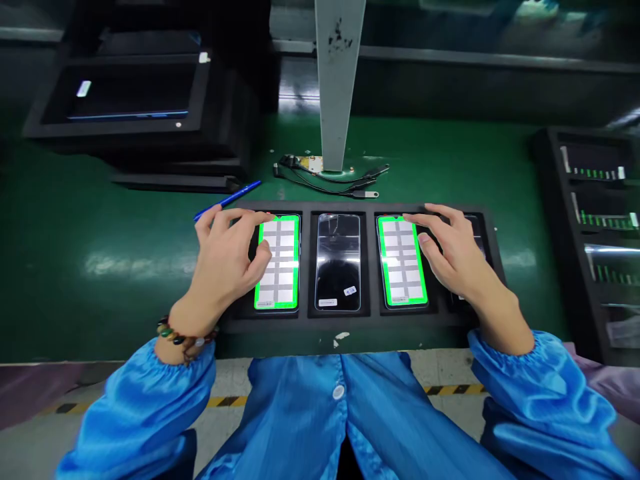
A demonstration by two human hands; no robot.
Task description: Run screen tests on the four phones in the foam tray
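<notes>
A: Where are the phones?
B: In a black tray (pixel 370 325), side by side. The left phone (pixel 285 273) and right phone (pixel 404 267) are lit, with green borders around grey and white grids.
A: And between them?
B: The middle phone (pixel 339 257), its screen dark, two small labels (pixel 328 303) near its bottom. A fourth phone (pixel 479 237) is mostly hidden at the right end.
A: The hands?
B: The left hand (pixel 230 250) is spread over the left phone, index fingertip at its top edge, thumb above the screen. The right hand (pixel 453 250) is spread too, index finger at the right phone's top corner, thumb by its side. I can't tell whether they press the glass.
A: What's around the tray?
B: A blue pen (pixel 240 194) just beside the left hand, and black cables (pixel 335 190) behind the tray, by the foot of a grey post (pixel 340 87). All on a green table (pixel 130 267).
A: Further out?
B: A tray stack (pixel 220 100) far left, another tray (pixel 553 207) at right, and beads (pixel 175 337) on the left wrist.
</notes>
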